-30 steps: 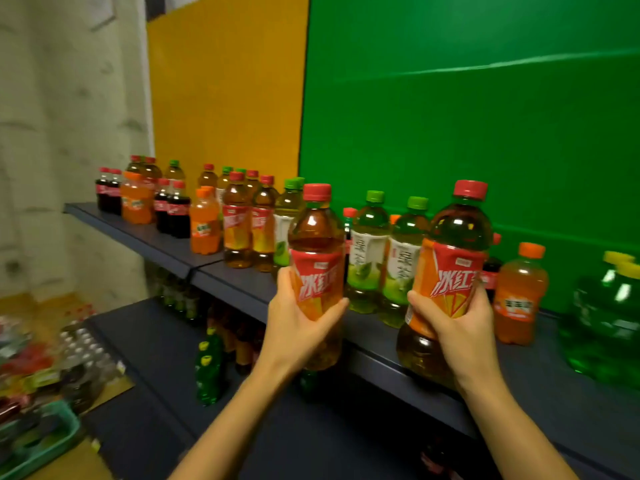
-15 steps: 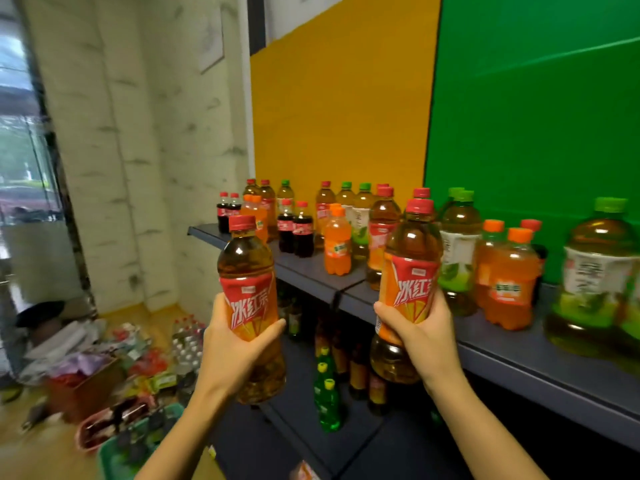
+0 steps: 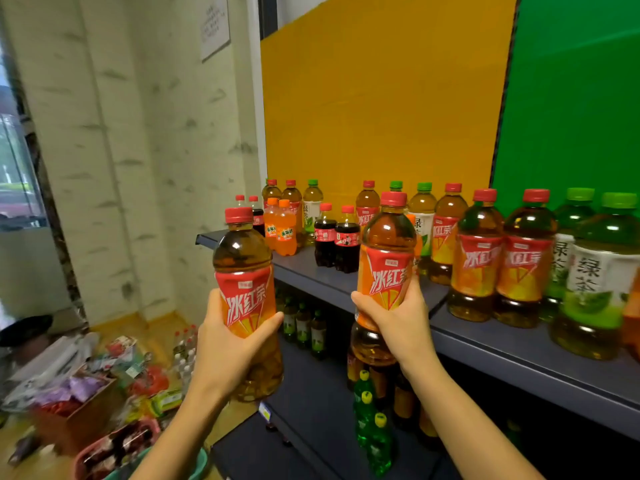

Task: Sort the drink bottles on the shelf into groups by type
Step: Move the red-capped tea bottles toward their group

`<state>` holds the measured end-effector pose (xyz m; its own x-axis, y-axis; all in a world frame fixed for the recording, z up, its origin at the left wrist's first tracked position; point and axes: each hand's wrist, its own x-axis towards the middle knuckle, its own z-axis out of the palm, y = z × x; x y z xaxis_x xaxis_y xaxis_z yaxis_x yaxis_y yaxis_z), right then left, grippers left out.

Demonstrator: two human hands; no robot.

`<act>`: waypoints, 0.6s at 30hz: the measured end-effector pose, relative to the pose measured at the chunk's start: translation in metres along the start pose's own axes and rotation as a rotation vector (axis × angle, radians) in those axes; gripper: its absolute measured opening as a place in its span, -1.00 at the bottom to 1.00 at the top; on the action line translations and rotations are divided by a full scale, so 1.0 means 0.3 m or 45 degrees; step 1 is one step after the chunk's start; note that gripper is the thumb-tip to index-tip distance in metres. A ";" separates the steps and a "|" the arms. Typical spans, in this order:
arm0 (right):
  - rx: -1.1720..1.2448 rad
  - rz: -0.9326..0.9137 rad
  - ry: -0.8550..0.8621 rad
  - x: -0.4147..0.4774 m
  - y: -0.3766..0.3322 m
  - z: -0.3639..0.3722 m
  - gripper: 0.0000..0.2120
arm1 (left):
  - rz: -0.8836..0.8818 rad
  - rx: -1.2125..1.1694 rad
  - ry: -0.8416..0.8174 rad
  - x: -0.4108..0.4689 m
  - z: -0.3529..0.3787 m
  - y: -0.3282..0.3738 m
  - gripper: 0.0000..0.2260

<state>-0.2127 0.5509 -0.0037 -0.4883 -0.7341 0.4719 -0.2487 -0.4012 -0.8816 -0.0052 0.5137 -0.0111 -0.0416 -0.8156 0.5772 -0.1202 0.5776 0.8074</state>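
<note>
Our left hand (image 3: 221,344) wraps the lower label of the left iced-tea bottle (image 3: 244,271), so we lose part of the print there. Our right hand (image 3: 398,323) covers the waist of the right iced-tea bottle (image 3: 386,258). Behind that bottle we see only a sliver of an orange bottle (image 3: 418,247). At the right edge another orange-labelled bottle (image 3: 632,317) is cut off, and the shelf (image 3: 519,355) runs past the frame there. The wall notice (image 3: 214,29) is too small for us to read, and its top is cropped. The floor clutter (image 3: 86,393) is a blur. The lower-shelf bottles (image 3: 304,327) sit in shadow, their labels unclear to us
</note>
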 end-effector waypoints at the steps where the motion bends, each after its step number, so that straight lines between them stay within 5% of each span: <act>1: -0.004 0.002 0.007 0.029 0.016 0.019 -0.47 | -0.010 -0.012 -0.006 0.035 0.005 -0.026 -0.54; 18: -0.163 -0.024 0.148 0.494 0.270 0.306 -0.32 | 0.019 -0.110 -0.197 0.616 0.219 -0.357 -0.52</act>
<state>-0.2285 0.3592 -0.0038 -0.5743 -0.6557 0.4901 -0.3595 -0.3358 -0.8706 -0.0651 0.2989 0.0011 -0.1958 -0.7986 0.5691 -0.0333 0.5854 0.8101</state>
